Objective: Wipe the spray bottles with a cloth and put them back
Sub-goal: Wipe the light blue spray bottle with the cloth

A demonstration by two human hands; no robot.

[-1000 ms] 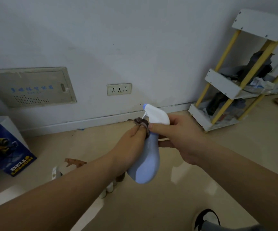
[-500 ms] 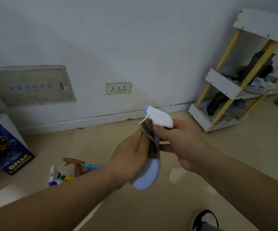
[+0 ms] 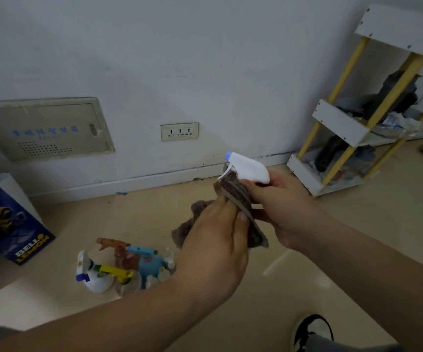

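My right hand [image 3: 285, 212] grips a spray bottle [image 3: 249, 168] just below its white trigger head with a blue nozzle. The bottle's body is hidden behind a brown-grey cloth [image 3: 238, 201] and my hands. My left hand [image 3: 218, 240] wraps that cloth around the bottle's body. On the floor below and to the left lies a cluster of several other spray bottles [image 3: 124, 268], among them a white one, a light blue one and a brown one.
A white and yellow shelf rack [image 3: 345, 123] with dark clothes stands at the right against the wall. A blue bag [image 3: 10, 222] sits at the left. A wall socket [image 3: 179, 131] and a panel [image 3: 45, 128] are on the wall. My shoe [image 3: 312, 331] is at the bottom right.
The cloth has spread down over the bottle's pale blue body, which showed before and is now covered. My left hand has slid lower. The floor bottles have come into view.
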